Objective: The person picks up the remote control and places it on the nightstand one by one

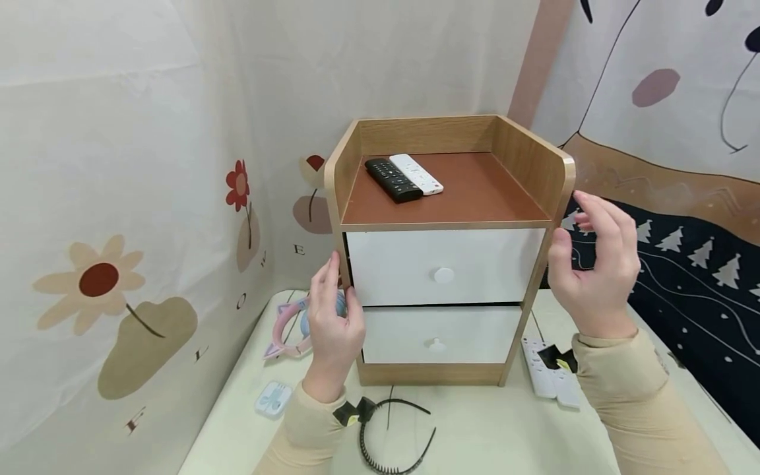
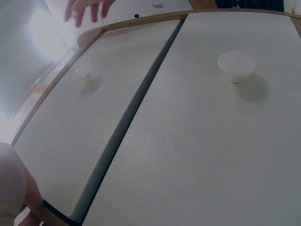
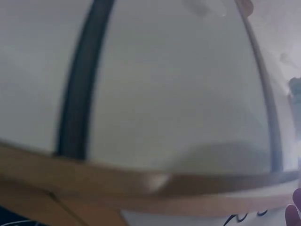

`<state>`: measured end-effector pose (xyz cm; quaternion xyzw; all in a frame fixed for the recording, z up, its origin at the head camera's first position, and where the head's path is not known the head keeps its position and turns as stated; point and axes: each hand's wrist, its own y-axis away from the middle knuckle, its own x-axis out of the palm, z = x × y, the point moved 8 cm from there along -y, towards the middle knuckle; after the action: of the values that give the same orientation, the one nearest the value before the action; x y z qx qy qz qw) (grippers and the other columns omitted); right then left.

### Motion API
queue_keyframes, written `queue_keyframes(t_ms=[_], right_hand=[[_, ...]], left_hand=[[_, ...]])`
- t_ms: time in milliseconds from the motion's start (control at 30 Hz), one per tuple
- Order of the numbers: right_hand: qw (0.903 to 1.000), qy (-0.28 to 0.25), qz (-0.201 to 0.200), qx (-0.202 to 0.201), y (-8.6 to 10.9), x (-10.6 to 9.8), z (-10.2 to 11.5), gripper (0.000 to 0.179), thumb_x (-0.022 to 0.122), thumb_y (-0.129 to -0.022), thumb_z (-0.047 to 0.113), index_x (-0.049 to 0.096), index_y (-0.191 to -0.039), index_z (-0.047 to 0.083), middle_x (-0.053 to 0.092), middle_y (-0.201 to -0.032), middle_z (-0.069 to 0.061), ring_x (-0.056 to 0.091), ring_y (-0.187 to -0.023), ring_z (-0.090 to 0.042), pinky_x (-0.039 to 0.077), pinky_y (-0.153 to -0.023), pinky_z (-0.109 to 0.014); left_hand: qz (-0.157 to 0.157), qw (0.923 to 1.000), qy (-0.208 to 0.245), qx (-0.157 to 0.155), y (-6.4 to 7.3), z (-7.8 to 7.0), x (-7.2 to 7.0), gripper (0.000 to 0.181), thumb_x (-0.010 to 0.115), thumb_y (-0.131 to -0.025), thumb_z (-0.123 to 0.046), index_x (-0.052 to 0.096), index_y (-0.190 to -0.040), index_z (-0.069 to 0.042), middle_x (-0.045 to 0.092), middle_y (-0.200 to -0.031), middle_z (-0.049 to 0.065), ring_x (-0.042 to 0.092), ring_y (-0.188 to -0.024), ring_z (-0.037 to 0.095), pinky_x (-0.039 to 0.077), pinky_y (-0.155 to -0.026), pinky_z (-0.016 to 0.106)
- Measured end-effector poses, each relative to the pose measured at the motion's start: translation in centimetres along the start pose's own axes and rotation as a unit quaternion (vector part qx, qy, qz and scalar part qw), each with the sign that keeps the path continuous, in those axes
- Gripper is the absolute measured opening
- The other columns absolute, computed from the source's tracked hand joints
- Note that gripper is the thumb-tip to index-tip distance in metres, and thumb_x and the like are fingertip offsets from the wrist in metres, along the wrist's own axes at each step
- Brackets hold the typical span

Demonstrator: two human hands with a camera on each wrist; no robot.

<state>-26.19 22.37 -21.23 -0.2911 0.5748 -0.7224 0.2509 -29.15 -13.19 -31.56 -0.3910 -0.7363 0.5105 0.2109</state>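
Note:
A small wooden cabinet (image 1: 431, 374) with two white drawers stands on the table. Its upper drawer (image 1: 404, 267) and lower drawer (image 1: 398, 333) are closed or nearly so, each with a round white knob. My left hand (image 1: 337, 323) touches the cabinet's left side, its fingers fairly straight and the thumb by the front edge. Beside the right side is my right hand (image 1: 602, 270), thumb and fingers spread; in the left wrist view this hand (image 2: 89, 8) looks apart from the wood. A black remote control (image 1: 393, 180) and a white remote control (image 1: 415, 173) lie side by side on the top.
Left of the cabinet lie pink cat-ear headphones (image 1: 289, 328) and a small clear case (image 1: 274, 399). A black headband (image 1: 363, 442) lies in front. To the right is a white power strip (image 1: 543, 373). Printed curtains (image 1: 148, 198) hang behind and at both sides.

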Motion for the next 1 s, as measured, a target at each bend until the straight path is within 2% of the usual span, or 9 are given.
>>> queue_keyframes(t_ms=[133, 233, 367, 467, 667, 700, 767, 833, 1000], right_hand=[[0.9991, 0.031, 0.019, 0.022, 2.1, -1.1, -2.6, 0.045, 0.061, -0.101, 0.022, 0.067, -0.134, -0.008, 0.07, -0.134, -0.03, 0.063, -0.099, -0.048, 0.045, -0.107, -0.013], [0.9964, 0.056, 0.042, 0.046, 4.0, -1.9, -5.1, 0.046, 0.06, -0.102, 0.023, 0.065, -0.14, -0.004, 0.069, -0.137, -0.029, 0.063, -0.102, -0.042, 0.042, -0.108, -0.011], [0.9898, 0.082, 0.078, 0.086, 7.1, -3.1, -8.5, 0.05, 0.06, -0.102, 0.02, 0.063, -0.148, 0.002, 0.067, -0.143, -0.028, 0.062, -0.104, -0.022, 0.04, -0.107, -0.007], [0.9826, 0.096, 0.108, 0.117, 9.6, -3.9, -10.5, 0.053, 0.061, -0.103, 0.016, 0.059, -0.154, 0.003, 0.066, -0.145, -0.028, 0.057, -0.109, -0.006, 0.037, -0.106, -0.005], [0.9627, 0.115, 0.15, 0.193, 14.5, -5.3, -13.6, 0.057, 0.062, -0.103, 0.01, 0.054, -0.159, 0.003, 0.064, -0.147, -0.028, 0.054, -0.108, 0.0, 0.035, -0.1, -0.003], [0.9595, 0.117, 0.155, 0.204, 15.3, -5.5, -13.9, 0.058, 0.063, -0.103, 0.009, 0.054, -0.16, 0.003, 0.065, -0.147, -0.028, 0.056, -0.106, -0.003, 0.035, -0.099, -0.003], [0.9522, 0.124, 0.167, 0.224, 16.8, -5.7, -14.4, 0.058, 0.064, -0.103, 0.008, 0.053, -0.16, 0.002, 0.065, -0.147, -0.027, 0.055, -0.105, 0.0, 0.034, -0.097, -0.003], [0.942, 0.139, 0.186, 0.242, 18.1, -5.9, -14.9, 0.059, 0.064, -0.103, 0.009, 0.052, -0.161, 0.001, 0.064, -0.148, -0.027, 0.057, -0.105, -0.005, 0.033, -0.096, -0.003], [0.9049, 0.174, 0.246, 0.301, 21.0, -6.3, -15.7, 0.062, 0.062, -0.107, 0.016, 0.045, -0.165, 0.002, 0.059, -0.154, -0.027, 0.065, -0.113, -0.038, 0.039, -0.094, -0.017]], left_hand=[[0.001, 1.0, -0.001, 0.002, 0.1, 0.1, 0.1, 0.064, 0.06, -0.097, 0.015, 0.053, -0.159, 0.004, 0.063, -0.142, 0.031, 0.068, -0.116, 0.041, 0.055, -0.092, 0.023], [0.001, 1.0, -0.002, 0.001, 0.1, 0.2, 0.1, 0.064, 0.06, -0.097, 0.015, 0.053, -0.159, 0.004, 0.063, -0.143, 0.031, 0.067, -0.116, 0.04, 0.055, -0.087, 0.027], [0.001, 1.0, -0.002, -0.003, 0.1, 0.4, 0.2, 0.064, 0.059, -0.097, 0.015, 0.052, -0.16, 0.003, 0.062, -0.144, 0.03, 0.066, -0.117, 0.04, 0.056, -0.085, 0.037], [0.001, 1.0, -0.001, -0.004, 0.1, 0.5, 0.2, 0.064, 0.059, -0.097, 0.015, 0.053, -0.16, 0.003, 0.062, -0.144, 0.03, 0.066, -0.117, 0.04, 0.056, -0.085, 0.038], [0.001, 1.0, 0.003, -0.005, 0.2, 0.6, 0.4, 0.064, 0.059, -0.097, 0.015, 0.052, -0.16, 0.004, 0.062, -0.144, 0.03, 0.066, -0.117, 0.04, 0.056, -0.087, 0.037], [0.001, 1.0, 0.003, -0.005, 0.2, 0.6, 0.4, 0.064, 0.059, -0.097, 0.015, 0.052, -0.16, 0.004, 0.062, -0.144, 0.03, 0.066, -0.117, 0.04, 0.056, -0.088, 0.037], [0.0, 1.0, 0.003, -0.004, 0.2, 0.6, 0.4, 0.064, 0.059, -0.097, 0.015, 0.052, -0.159, 0.004, 0.062, -0.144, 0.03, 0.066, -0.117, 0.04, 0.056, -0.09, 0.035], [-0.001, 1.0, 0.003, -0.004, 0.1, 0.6, 0.4, 0.064, 0.059, -0.097, 0.015, 0.053, -0.159, 0.004, 0.062, -0.143, 0.03, 0.066, -0.117, 0.04, 0.055, -0.092, 0.034], [-0.003, 1.0, 0.003, -0.004, 0.1, 0.5, 0.4, 0.064, 0.059, -0.097, 0.015, 0.053, -0.159, 0.005, 0.063, -0.143, 0.031, 0.065, -0.117, 0.041, 0.055, -0.094, 0.032]])
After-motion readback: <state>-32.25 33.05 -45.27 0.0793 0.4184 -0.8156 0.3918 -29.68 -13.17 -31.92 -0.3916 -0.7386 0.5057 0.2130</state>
